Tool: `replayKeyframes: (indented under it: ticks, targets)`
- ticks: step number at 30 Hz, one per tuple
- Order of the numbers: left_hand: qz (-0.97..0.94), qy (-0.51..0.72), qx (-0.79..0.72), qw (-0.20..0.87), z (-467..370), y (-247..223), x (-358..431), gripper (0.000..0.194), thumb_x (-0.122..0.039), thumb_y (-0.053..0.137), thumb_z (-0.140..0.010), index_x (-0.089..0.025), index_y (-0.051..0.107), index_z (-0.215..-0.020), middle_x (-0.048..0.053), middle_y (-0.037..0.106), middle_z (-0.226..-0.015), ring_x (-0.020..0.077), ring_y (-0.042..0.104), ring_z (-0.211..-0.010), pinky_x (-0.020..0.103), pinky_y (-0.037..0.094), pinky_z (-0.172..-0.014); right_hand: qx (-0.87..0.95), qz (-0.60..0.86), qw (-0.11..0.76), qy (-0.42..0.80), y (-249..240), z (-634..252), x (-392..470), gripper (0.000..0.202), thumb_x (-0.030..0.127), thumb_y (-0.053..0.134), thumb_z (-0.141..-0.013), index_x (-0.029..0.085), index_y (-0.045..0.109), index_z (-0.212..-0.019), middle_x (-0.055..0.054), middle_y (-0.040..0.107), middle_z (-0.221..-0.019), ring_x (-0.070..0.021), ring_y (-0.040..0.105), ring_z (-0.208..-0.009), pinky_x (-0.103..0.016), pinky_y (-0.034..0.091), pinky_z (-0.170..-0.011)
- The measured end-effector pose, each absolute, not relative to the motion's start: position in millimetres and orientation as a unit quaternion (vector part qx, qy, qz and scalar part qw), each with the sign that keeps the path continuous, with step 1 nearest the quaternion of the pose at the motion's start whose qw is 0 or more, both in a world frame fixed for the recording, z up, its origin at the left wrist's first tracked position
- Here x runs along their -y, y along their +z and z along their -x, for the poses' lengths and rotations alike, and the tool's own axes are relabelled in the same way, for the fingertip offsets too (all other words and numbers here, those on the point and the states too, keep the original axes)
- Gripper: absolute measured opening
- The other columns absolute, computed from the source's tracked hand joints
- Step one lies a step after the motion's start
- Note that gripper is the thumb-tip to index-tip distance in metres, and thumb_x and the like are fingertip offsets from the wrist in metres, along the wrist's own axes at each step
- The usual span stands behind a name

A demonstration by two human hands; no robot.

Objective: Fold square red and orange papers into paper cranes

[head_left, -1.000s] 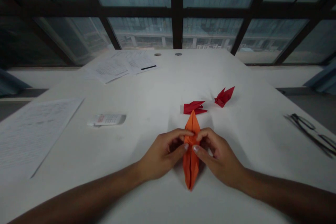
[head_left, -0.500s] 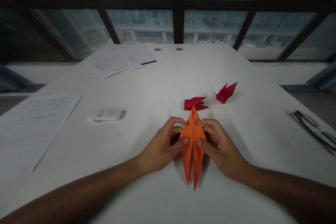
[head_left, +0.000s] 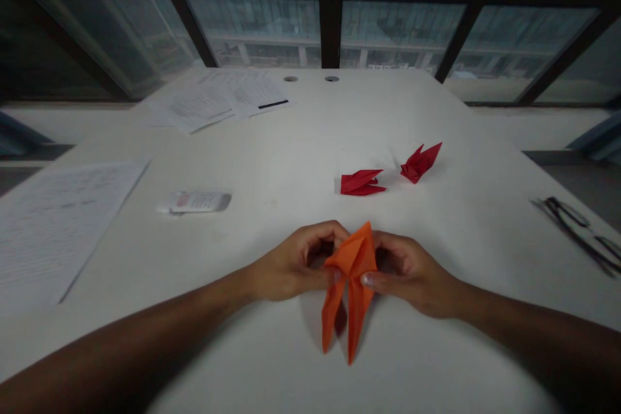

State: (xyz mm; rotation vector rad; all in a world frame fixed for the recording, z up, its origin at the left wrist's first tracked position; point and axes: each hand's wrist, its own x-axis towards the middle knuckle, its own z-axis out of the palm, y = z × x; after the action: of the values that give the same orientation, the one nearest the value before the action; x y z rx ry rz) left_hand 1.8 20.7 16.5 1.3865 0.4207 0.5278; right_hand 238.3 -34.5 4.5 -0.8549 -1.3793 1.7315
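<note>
An orange folded paper piece [head_left: 356, 272] is between my hands at the front middle of the table, its single point upward and two narrow legs toward me. My left hand [head_left: 305, 262] pinches its left side, the thumb partly behind the left flap. My right hand [head_left: 407, 272] grips the right side with the thumb on the front face. The fingers behind the paper are partly hidden. Beyond it lie one red origami piece [head_left: 361, 183] and, farther right, a second red origami piece [head_left: 420, 163].
A white table [head_left: 272, 349] spans the view. To the left are a printed sheet [head_left: 63, 226] and a small white packet [head_left: 196, 202]. More printed papers [head_left: 213, 100] lie at the far left. Black-framed glasses [head_left: 582, 233] rest by the right edge. Windows stand behind.
The orange paper has tilted, its top point shifting right and its left flap opening outward. Its two legs have spread apart. My left thumb has slipped partly behind the flap.
</note>
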Motion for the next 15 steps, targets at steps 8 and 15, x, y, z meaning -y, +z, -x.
replayKeyframes:
  ticks: [8,15]
  targets:
    - [-0.643,0.204,-0.161,0.721,1.1,18.4,-20.4,0.024,-0.027,0.072,-0.092,-0.019,0.068,-0.115,0.006,0.065,-0.101,0.0188,0.061,-0.093,0.031,0.048,-0.084,0.566,0.316,0.355,0.674,8.5,-240.1,31.0,0.023,0.030,0.081,-0.087,0.020,0.067,-0.104,0.000,0.057,-0.095,-0.0146,0.055,-0.087,-0.029,0.046,-0.078]
    - [-0.633,0.211,-0.168,0.726,0.0,18.7,-21.2,0.019,-0.025,0.073,-0.090,-0.016,0.072,-0.107,0.006,0.064,-0.099,0.0192,0.061,-0.093,0.029,0.048,-0.081,0.560,0.301,0.339,0.694,10.0,-241.7,32.8,0.023,0.030,0.079,-0.088,0.020,0.065,-0.102,0.001,0.056,-0.091,-0.0139,0.052,-0.083,-0.027,0.043,-0.073]
